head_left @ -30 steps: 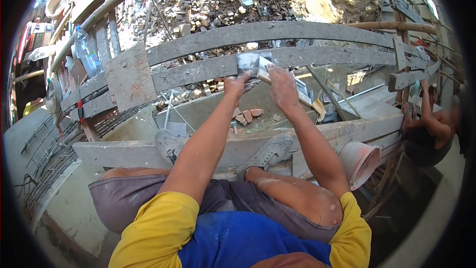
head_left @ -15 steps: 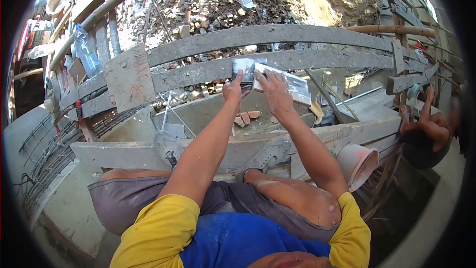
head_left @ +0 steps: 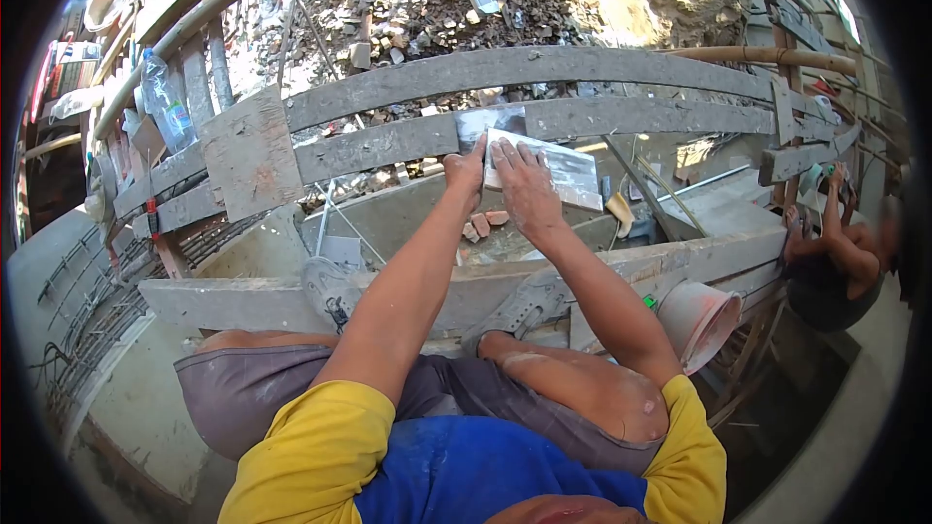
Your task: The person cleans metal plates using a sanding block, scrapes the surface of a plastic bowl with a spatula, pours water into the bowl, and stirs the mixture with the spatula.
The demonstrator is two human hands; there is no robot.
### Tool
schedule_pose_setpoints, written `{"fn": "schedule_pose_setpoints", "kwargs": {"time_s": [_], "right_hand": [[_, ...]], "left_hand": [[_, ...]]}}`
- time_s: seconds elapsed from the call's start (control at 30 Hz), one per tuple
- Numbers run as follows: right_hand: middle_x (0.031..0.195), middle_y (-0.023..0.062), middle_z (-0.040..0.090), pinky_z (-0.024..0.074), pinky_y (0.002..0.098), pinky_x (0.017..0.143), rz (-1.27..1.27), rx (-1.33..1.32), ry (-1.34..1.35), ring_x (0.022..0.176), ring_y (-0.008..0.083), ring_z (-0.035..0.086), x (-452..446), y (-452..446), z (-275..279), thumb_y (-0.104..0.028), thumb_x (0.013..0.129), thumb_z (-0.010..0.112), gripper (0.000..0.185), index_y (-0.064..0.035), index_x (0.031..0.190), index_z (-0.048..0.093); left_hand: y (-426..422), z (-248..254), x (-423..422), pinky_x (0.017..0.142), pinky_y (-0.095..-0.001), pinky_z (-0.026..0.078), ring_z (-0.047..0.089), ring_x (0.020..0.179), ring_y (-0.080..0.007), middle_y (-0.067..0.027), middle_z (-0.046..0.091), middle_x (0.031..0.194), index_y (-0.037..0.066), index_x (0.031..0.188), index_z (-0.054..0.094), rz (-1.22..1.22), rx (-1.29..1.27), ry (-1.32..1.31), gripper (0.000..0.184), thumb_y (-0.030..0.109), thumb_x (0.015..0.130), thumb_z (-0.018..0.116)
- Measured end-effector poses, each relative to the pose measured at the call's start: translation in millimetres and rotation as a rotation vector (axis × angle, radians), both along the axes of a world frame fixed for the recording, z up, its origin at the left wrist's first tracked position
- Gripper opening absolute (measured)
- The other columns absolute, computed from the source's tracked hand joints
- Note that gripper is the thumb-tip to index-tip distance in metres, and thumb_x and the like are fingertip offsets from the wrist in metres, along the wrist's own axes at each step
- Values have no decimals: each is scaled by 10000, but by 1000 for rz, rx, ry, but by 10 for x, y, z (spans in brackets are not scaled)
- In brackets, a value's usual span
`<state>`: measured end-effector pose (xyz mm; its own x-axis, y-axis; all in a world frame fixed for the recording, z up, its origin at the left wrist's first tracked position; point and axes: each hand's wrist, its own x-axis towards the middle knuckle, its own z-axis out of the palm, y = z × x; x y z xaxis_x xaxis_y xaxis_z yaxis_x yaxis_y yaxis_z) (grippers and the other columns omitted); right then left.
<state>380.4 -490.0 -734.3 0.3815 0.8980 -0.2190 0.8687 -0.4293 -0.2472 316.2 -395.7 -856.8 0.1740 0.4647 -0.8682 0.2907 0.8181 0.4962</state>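
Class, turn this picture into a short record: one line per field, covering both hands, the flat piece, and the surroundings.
Left hand: at the flat piece's left end; exact grip unclear
Right hand: laid on the piece, fingers spread
Flat piece: rectangular, whitish-grey, tile-like
Wooden rails: two, beyond the hands
Brick pieces: below the hands
Bucket: tilted, by the right forearm
Plastic bottle: clear, far left
Other person: far right

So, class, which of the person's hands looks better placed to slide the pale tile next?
Probably the right hand: it lies across the top of the pale tile, while the left hand is only at the tile's left end.
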Motion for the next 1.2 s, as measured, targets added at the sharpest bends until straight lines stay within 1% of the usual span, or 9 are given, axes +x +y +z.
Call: {"fn": "schedule_pose_setpoints", "kwargs": {"time_s": [0.13, 0.57, 0.63, 0.77, 0.93, 0.97, 1.03, 1.13, 1.2], "right_hand": [[1434, 163, 473, 345, 579, 1087, -10, -12, 9, 1307, 388, 454, -11, 14, 20, -67, 888, 476, 484, -4, 1368, 474], [1469, 114, 454, 315, 613, 1087, -42, -141, -25, 1354, 343, 430, -62, 37, 84, -115, 922, 455, 487, -47, 1404, 458], [1487, 105, 433, 283, 651, 1091, -81, -197, 12, 1374, 343, 404, -77, 63, 124, -123, 933, 443, 488, -60, 1418, 445], [1501, 99, 415, 270, 677, 1089, -74, -192, 6, 1390, 336, 385, -6, 90, 99, -122, 941, 432, 490, -62, 1427, 435], [1518, 102, 396, 281, 677, 1081, -71, -250, 41, 1412, 336, 357, -91, 59, 159, -107, 933, 434, 508, -61, 1439, 420], [1530, 110, 374, 269, 687, 1082, -67, -260, 57, 1421, 345, 341, -75, 62, 158, -119, 889, 529, 579, -58, 1450, 399], [1541, 117, 352, 257, 696, 1084, -66, -274, 76, 1430, 354, 325, -39, 67, 127, -132, 845, 624, 668, -54, 1461, 378], [1545, 114, 346, 260, 701, 1080, -80, -237, 60, 1435, 356, 315, -19, 56, 76, -100, 842, 610, 676, -55, 1470, 364], [1520, 102, 399, 280, 678, 1081, -92, -203, 38, 1406, 344, 366, -47, 53, 106, -113, 933, 438, 515, -64, 1445, 415]], "left_hand": [[-43, -184, 14, 571, -374, 546, 662, 743, -234, -188, 649, 960, -187, 1045, 518, 38, -5, -69, 509, 231, 879, 755], [-73, -307, -4, 594, -386, 554, 663, 780, -238, -212, 640, 986, -196, 1035, 517, -33, 108, 56, 555, 271, 870, 767], [0, -45, -11, 891, -379, 494, 615, 1065, -297, -329, 593, 1183, -232, 1124, 509, -107, -51, 4, 787, 426, 801, 797], [-125, -397, -9, 610, -386, 555, 664, 786, -239, -219, 643, 999, -191, 1043, 522, -44, 91, 51, 552, 273, 870, 766], [-21, -65, 36, 628, -388, 560, 664, 840, -249, -239, 632, 1044, -203, 1083, 492, -89, 14, 74, 569, 258, 879, 754], [-26, -91, 41, 628, -388, 560, 664, 840, -249, -239, 632, 1044, -203, 1083, 492, -87, 13, 71, 569, 258, 879, 754], [-43, -160, 9, 851, -377, 511, 629, 1046, -297, -326, 609, 1166, -241, 1122, 524, -98, 19, 54, 763, 407, 816, 787], [-7, -18, 11, 823, -373, 520, 625, 1039, -288, -321, 613, 1145, -233, 1115, 520, -53, -31, -39, 740, 387, 818, 792], [27, -19, 50, 806, -379, 523, 628, 1000, -281, -320, 607, 1142, -229, 1114, 506, -50, -9, -39, 740, 384, 817, 795]]}}
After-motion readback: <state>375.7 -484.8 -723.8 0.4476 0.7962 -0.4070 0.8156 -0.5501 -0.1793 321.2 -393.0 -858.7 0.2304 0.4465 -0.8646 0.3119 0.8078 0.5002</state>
